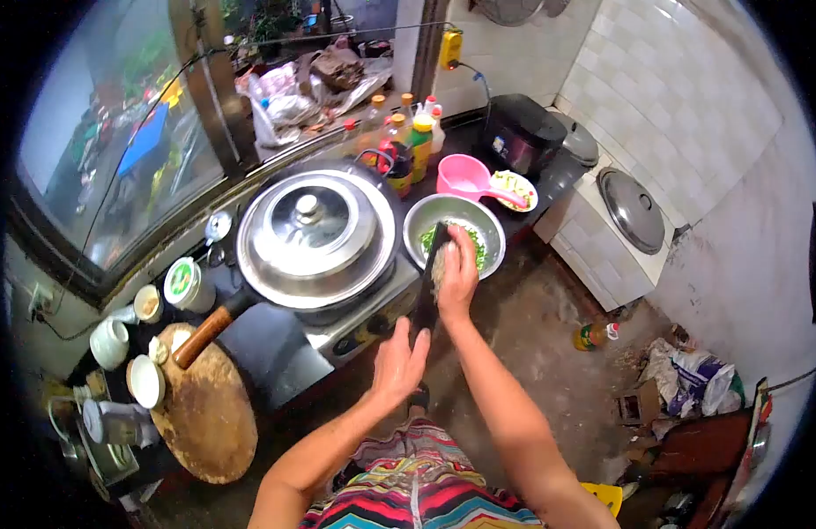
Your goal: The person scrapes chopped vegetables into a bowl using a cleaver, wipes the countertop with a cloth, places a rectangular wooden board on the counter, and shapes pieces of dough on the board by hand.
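Note:
A dark flat blade [428, 286] is held upright on edge between my hands, its upper end over the rim of a metal bowl [493, 231]. Chopped green pieces [478, 256] lie in the bowl. My left hand [397, 360] grips the lower end of the blade, with its fingers partly hidden behind it. My right hand [458, 280] is pressed along the blade's right face, fingers together, beside pale chopped bits [439, 269]. Left of the bowl stands a large pan with a domed metal lid [285, 220].
A round wooden board [205, 414] lies at the left beside a white bowl [146, 382]. Behind the metal bowl are a pink ladle [462, 176], a plate of food [515, 189], a rice cooker [521, 132] and several bottles [420, 145]. An oil bottle [593, 336] stands on the floor.

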### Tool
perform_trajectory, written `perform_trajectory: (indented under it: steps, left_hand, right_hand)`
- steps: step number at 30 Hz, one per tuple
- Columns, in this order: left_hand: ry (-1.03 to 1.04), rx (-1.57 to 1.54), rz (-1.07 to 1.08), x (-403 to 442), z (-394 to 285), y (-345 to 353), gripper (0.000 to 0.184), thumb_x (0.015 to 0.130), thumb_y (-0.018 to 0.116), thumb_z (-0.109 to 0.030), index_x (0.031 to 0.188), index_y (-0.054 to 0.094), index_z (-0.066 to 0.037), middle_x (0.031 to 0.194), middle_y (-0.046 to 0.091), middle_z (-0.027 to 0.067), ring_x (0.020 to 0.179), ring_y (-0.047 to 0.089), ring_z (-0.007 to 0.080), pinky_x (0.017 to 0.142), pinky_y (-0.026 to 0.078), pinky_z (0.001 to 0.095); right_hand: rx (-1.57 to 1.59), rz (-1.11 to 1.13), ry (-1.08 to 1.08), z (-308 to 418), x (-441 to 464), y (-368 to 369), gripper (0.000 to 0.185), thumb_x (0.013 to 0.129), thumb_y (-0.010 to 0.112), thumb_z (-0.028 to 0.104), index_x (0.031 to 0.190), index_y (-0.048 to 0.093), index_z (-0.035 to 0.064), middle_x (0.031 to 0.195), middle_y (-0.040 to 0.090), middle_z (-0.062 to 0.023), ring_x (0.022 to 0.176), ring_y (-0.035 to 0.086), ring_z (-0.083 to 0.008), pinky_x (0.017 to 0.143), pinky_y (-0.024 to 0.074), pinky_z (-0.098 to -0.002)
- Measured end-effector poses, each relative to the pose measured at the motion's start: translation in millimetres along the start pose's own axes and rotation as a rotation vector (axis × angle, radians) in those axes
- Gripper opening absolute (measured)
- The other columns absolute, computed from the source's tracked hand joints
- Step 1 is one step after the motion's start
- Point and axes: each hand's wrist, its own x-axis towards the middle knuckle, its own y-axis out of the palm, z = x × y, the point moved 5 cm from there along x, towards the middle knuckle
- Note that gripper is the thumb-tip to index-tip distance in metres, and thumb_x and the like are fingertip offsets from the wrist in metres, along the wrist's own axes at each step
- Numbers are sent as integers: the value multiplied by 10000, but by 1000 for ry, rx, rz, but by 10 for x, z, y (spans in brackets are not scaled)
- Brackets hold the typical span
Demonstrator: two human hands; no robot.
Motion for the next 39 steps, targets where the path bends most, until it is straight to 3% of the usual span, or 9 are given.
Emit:
perform_trajectory:
  steps: [5,12,17,22,27,31,33,37,39]
  left_hand:
    - [25,183,-109,949,-681,361,403,928,421,-428,986,447,-30,828,587,321,833,554,510,709,402,560]
    - [-150,306,-34,1568,-768,452,534,949,262,-508,1005,468,-18,962,597,332,959,548,503,850,379,549]
    - [-298,119,-21,1729,-594,627,618,936,231,-567,1104,485,-29,1020,613,284,1027,529,493,896,358,541]
    - [-299,-146,15,1758,-534,693,658,929,237,-603,1032,469,4,637,552,117,470,533,214,427,407,332]
    - [-425,-419,74,1619,-453,611,588,946,263,-584,922,488,-41,573,496,68,419,467,186,397,381,317]
    - [-401,-521,47,1534,-457,496,583,963,255,-556,740,519,-87,538,474,49,381,417,172,367,347,306]
    - [-420,-539,17,1545,-415,517,578,965,255,-552,738,515,-88,538,470,48,383,418,174,372,346,306]
    - [-458,-413,-18,1627,-227,649,570,966,260,-544,733,493,-79,533,460,52,381,422,182,375,354,316]
    - [-397,-379,37,1675,-110,670,431,957,318,-446,823,469,-64,557,496,76,404,458,195,393,366,331]
  right_hand:
    - [147,-67,67,-463,1071,-405,364,964,409,209,1216,545,-15,1175,591,-132,1098,535,-228,971,372,-315]
    - [25,324,107,-1282,1460,-584,429,965,402,276,1230,548,-28,1164,610,-116,1065,558,-179,956,390,-295]
    - [-71,439,-70,-930,1161,-166,539,968,389,290,1437,285,44,1493,249,-180,1414,158,-309,1137,133,-395]
    - [-219,513,-249,-1034,1068,28,597,968,375,373,1464,225,78,1509,204,-176,1410,146,-348,1126,118,-466]
    - [-173,452,-34,-1879,1138,-60,575,969,363,355,1452,249,64,1492,240,-191,1405,158,-341,1133,125,-444]
    - [108,407,445,-1773,1269,-352,439,968,405,267,1297,471,-17,1275,536,-160,1143,535,-272,990,399,-365]
    - [250,298,568,-1849,1377,-472,401,956,448,241,1234,534,-36,1231,575,-165,1217,489,-285,1053,340,-349]
    - [-647,712,318,-2432,1074,-367,276,899,546,195,1100,650,37,1150,626,-95,1060,594,-191,914,464,-317]
    - [-210,508,155,-2491,1152,-467,205,873,579,161,1002,694,51,1053,667,-68,917,633,-167,824,500,-320]
